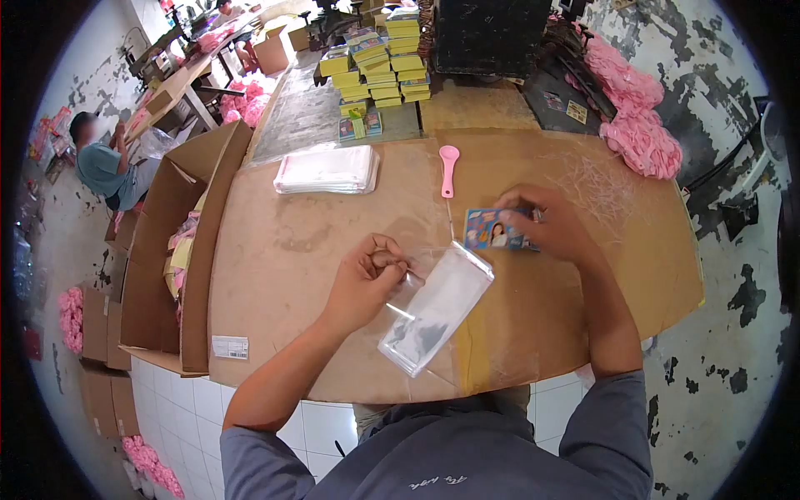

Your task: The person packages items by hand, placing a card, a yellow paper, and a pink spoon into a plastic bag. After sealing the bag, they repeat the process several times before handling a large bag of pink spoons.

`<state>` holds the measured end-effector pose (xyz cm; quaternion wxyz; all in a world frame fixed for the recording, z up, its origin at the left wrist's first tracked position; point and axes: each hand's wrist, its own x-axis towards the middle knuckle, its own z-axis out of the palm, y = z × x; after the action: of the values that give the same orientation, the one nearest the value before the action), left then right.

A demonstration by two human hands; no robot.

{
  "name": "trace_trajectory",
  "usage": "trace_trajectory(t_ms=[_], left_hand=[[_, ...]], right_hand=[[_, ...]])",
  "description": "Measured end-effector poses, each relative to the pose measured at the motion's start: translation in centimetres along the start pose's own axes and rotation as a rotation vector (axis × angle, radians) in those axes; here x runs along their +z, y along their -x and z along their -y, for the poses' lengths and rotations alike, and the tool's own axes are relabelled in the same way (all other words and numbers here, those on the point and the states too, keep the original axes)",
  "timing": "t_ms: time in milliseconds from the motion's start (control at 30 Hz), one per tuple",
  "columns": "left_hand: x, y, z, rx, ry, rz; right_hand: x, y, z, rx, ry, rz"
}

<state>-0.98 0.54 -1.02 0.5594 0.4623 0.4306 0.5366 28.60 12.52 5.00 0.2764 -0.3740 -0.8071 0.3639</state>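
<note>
My left hand (372, 271) is closed in a pinch on the edge of a thin clear plastic bag (408, 293), which is hard to make out against the cardboard. Just right of it, a stack of clear plastic bags (437, 310) lies at a slant on the table. My right hand (546, 221) grips a blue printed card (498, 230) with a picture of a person on it; the fingers cover its right part. A pink spoon (448, 171) lies beyond both hands. Farther left rests another stack of clear bags (323, 170).
A large open carton (150, 275) stands against the left side of the cardboard-covered table (275, 275). Piles of yellow-edged cards (383, 71) are at the back. Loose plastic strands (604, 187) and pink bundles (642, 142) lie right. Another person (108, 162) sits far left.
</note>
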Motion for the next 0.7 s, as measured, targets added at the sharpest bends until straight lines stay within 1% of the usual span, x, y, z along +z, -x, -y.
trace_trajectory(t_ms=[67,167,267,333,367,433,533,633,700], left_hand=[[0.1,0.0,-0.9,-0.052,0.093,0.020],[-0.2,0.0,-0.6,-0.168,0.197,0.070],[0.4,0.3,-0.7,-0.172,0.088,0.043],[0.5,0.3,-0.6,-0.138,0.010,0.033],[0.5,0.4,-0.6,-0.121,-0.028,0.027],[0.6,0.4,-0.6,-0.107,0.026,0.040],[0.6,0.5,-0.6,-0.100,0.053,0.048],[0.6,0.6,-0.6,-0.110,0.002,0.047],[0.8,0.6,-0.8,-0.110,-0.019,0.059]], right_hand=[[1.7,0.1,0.5,-0.049,-0.055,0.023],[4.0,0.3,0.1,-0.085,-0.083,0.017],[5.0,0.6,0.3,-0.067,-0.109,-0.003],[5.0,0.7,1.2,-0.040,-0.139,-0.019],[5.1,0.7,1.1,-0.025,-0.207,-0.042],[5.3,0.6,0.6,0.003,-0.342,-0.088],[5.6,0.6,0.8,-0.029,-0.380,-0.142],[5.1,0.7,1.3,-0.160,-0.154,-0.125],[5.2,0.6,1.3,-0.268,-0.048,-0.076]])
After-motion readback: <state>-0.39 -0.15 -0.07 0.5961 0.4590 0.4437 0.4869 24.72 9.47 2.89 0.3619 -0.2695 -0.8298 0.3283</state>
